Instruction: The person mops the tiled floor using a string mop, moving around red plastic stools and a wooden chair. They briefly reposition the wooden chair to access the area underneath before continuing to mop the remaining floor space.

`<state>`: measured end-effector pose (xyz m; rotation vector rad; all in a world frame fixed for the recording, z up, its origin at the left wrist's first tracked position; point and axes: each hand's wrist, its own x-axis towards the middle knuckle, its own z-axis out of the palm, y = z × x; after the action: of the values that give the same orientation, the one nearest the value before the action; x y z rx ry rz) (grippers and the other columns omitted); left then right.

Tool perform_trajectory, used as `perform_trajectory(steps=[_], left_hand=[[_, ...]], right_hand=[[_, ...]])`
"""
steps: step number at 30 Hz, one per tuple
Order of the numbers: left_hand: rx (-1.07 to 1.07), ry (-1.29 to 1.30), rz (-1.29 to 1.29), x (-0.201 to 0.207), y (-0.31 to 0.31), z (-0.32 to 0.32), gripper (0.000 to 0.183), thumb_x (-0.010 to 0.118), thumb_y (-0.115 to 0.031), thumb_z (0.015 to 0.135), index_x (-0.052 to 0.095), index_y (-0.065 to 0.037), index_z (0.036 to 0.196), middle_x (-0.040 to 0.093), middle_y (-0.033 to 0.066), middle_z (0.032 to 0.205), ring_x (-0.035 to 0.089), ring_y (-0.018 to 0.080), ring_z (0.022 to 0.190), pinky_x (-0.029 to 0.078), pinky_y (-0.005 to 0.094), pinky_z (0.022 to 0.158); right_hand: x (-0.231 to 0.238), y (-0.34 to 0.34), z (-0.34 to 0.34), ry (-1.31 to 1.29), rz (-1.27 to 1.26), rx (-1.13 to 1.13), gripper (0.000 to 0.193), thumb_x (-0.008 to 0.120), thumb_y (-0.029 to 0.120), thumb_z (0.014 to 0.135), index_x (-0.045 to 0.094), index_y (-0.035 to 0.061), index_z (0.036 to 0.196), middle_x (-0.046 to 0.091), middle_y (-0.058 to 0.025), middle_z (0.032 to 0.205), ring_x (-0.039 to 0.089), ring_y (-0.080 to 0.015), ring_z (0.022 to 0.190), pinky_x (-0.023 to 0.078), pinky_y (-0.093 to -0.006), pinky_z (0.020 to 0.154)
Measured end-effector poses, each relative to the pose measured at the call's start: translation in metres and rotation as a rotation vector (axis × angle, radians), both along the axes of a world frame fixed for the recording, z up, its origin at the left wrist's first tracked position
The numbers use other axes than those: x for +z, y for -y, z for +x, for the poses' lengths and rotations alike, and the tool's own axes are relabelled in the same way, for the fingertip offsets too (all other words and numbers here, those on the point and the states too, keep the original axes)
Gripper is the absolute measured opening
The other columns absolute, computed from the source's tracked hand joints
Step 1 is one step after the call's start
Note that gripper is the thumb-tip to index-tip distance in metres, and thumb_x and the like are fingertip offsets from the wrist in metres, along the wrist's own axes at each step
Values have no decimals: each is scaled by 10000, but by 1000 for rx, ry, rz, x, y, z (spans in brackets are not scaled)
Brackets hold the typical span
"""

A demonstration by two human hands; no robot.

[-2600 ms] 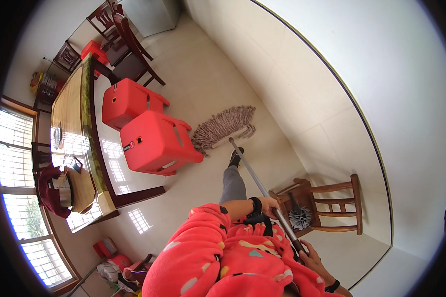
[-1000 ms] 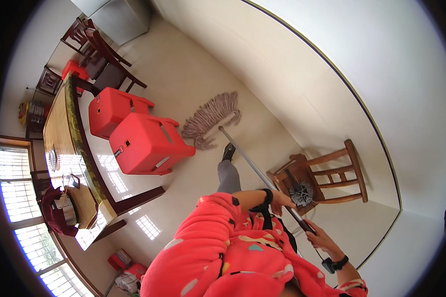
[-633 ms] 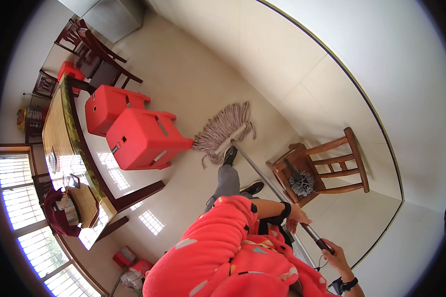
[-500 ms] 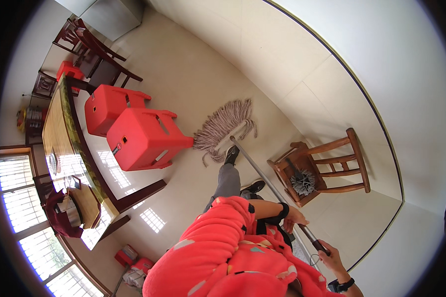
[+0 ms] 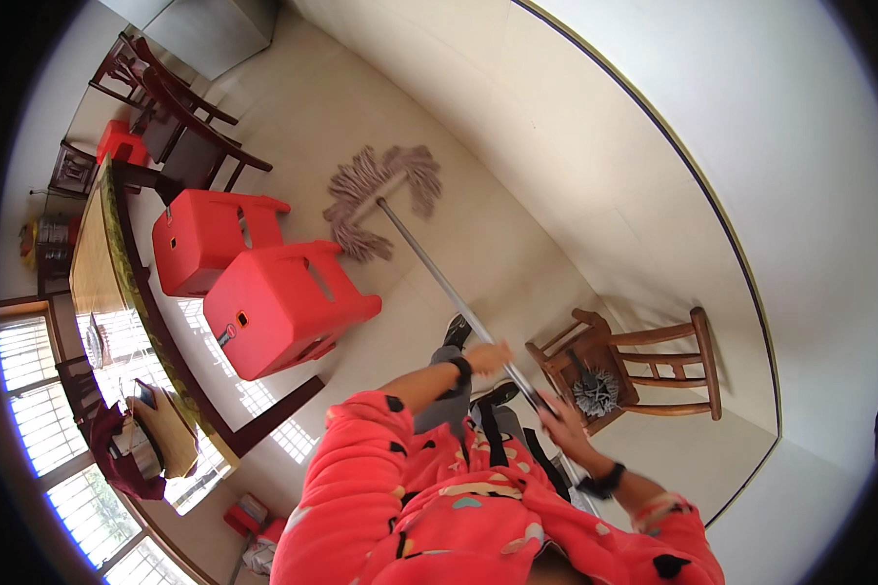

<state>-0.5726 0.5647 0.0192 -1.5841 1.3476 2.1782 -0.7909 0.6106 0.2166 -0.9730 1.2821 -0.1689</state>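
Observation:
A string mop (image 5: 424,261) reaches forward from my body, its metal pole slanting up and left. The spread pinkish-grey strings of the mop head (image 5: 351,190) lie on the floor by the red stools. My left hand (image 5: 489,358) is closed around the pole partway up, a black band on its wrist. Closer to me, my right hand (image 5: 562,425) grips the dark end of the pole; a black watch or band sits on that wrist.
Two red plastic stools (image 5: 288,310) stand left of the pole, beside a long table (image 5: 98,263). On the right, a wooden chair (image 5: 654,341) against the wall holds a grey fluffy duster head (image 5: 595,392). Dark wooden chairs (image 5: 190,127) and a grey cabinet (image 5: 219,39) are farther off.
The mop head has moved forward and to the left, away from me, its strings fanning differently. Both hands have moved forward and left with the pole.

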Motion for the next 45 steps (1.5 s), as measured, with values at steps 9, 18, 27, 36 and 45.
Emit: perform_trajectory(steps=[9,18,27,36,45], left_hand=[[1447,-319,-96,11,184,196,373,473,-261,924,373,61,1083,565,202,957,609,302,790,527,450,685],[1344,-406,191,-12,201,104,343,552,-201,877,402,19,1092,547,221,968,577,322,835,526,456,721],[889,-299,444,30,44,-140,308,495,-289,872,439,3,953,563,180,887,617,344,761,550,505,606],[654,-413,955,64,-117,-335,183,557,-155,844,489,-11,934,576,136,883,597,291,868,506,467,802],[579,-395,866,103,-172,-407,175,569,-141,835,513,-10,936,584,124,894,596,259,802,531,436,761]], right_hand=[[-81,222,268,287,53,-215,325,515,221,870,530,111,1176,495,-7,617,443,-65,478,299,-207,381],[-46,224,165,263,267,-265,356,505,261,875,507,204,1226,433,11,587,315,-50,375,227,-198,320],[28,26,-81,108,288,-381,408,524,250,898,438,151,1284,460,-17,644,342,-62,413,254,-200,352],[184,-167,-262,-176,304,-394,430,555,234,884,446,130,1286,483,-7,630,336,-38,412,243,-191,360],[230,-203,-312,-336,286,-404,504,654,118,790,488,64,1263,536,-8,639,407,-42,456,296,-187,394]])
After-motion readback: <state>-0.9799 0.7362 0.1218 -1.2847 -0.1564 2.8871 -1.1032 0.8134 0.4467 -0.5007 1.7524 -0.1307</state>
